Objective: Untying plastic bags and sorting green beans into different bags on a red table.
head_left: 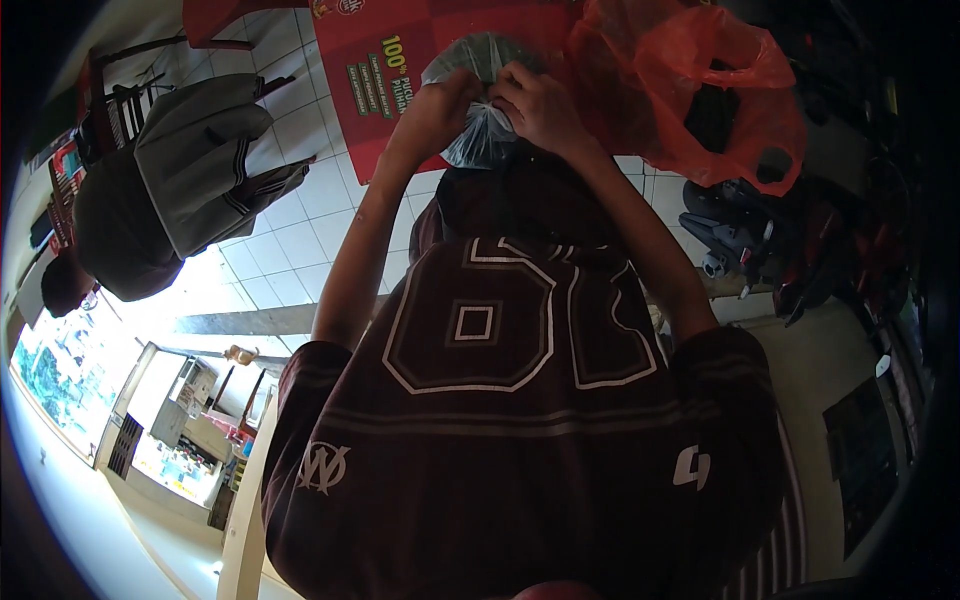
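Note:
A clear plastic bag (pixel 480 146) with dark, greenish contents sits at the near edge of the red table (pixel 365 150). Its film is bunched up between my two hands. My left hand (pixel 447 104) is closed, with its fingers pinching the gathered plastic from the left. On the other side, my right hand (pixel 537 106) grips the same gathered film, fingers bent. The fingertips partly cover the bag's neck, so a knot or tie cannot be made out.
A crumpled orange plastic bag (pixel 745 70), with something dark inside, lies at the right. Another person (pixel 130 210) in dark clothes sits at the left. A motorcycle (pixel 730 235) stands at the right. White floor tiles (pixel 290 235) show beyond the table's left edge.

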`<state>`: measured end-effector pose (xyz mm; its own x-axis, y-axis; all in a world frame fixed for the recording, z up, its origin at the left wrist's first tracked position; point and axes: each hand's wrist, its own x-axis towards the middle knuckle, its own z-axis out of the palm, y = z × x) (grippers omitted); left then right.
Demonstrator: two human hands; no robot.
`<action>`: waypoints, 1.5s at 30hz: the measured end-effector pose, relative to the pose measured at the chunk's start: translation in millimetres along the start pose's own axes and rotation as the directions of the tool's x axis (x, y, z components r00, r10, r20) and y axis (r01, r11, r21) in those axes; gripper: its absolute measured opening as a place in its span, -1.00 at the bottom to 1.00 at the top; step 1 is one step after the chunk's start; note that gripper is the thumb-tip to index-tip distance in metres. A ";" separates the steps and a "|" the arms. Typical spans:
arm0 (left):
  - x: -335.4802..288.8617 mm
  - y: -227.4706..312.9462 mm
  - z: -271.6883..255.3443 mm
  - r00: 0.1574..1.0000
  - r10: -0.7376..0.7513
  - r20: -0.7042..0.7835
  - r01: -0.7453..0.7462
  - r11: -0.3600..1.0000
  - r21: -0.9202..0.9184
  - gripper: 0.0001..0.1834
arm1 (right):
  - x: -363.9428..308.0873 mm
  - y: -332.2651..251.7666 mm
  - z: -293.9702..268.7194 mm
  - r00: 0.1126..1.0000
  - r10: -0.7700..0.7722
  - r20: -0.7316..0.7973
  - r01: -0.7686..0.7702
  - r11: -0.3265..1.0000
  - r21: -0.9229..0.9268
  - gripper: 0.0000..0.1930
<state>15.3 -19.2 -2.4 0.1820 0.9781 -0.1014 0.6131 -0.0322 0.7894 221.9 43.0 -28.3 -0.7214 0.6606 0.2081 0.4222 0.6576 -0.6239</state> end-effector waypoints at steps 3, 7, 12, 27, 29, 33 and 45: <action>-8.5 12.4 0.6 0.977 -0.195 -0.089 0.186 0.977 -0.100 -0.86 | -1.3 3.5 -0.6 0.999 0.030 0.035 -0.034 0.992 0.121 -0.87; -20.1 14.9 15.4 0.973 -0.168 -0.159 0.149 0.981 -0.125 -0.89 | -0.4 -1.9 -5.0 0.991 0.108 0.081 -0.123 0.971 0.207 -0.89; -16.7 21.1 26.1 0.943 -0.179 -0.282 0.148 0.981 -0.129 -0.91 | 0.5 -5.7 -11.3 0.986 0.134 0.098 -0.154 0.958 0.241 -0.91; 2.1 14.2 25.9 0.954 -0.227 -0.196 0.213 0.973 -0.093 -0.80 | -2.9 3.3 -4.2 0.994 0.083 0.068 -0.100 0.946 0.308 -0.91; 3.4 15.6 29.8 0.951 -0.213 -0.223 0.197 0.976 -0.092 -0.81 | -5.0 5.9 -2.9 0.997 0.066 0.037 -0.074 0.953 0.295 -0.90; 3.5 20.4 24.1 0.950 -0.241 -0.197 0.236 0.970 -0.049 -0.83 | -7.5 1.7 -4.9 0.997 0.079 0.026 -0.083 0.961 0.264 -0.89; 2.3 24.5 18.6 0.970 -0.086 -0.227 0.079 0.996 -0.038 -0.85 | -3.9 6.4 -5.6 0.994 0.092 0.060 -0.104 0.966 0.237 -0.89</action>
<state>45.0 -21.6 5.5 -0.0511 0.9983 -0.0285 0.5962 0.0534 0.8011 230.5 46.7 -28.9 -0.7109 0.6955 0.1041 0.3529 0.4809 -0.8026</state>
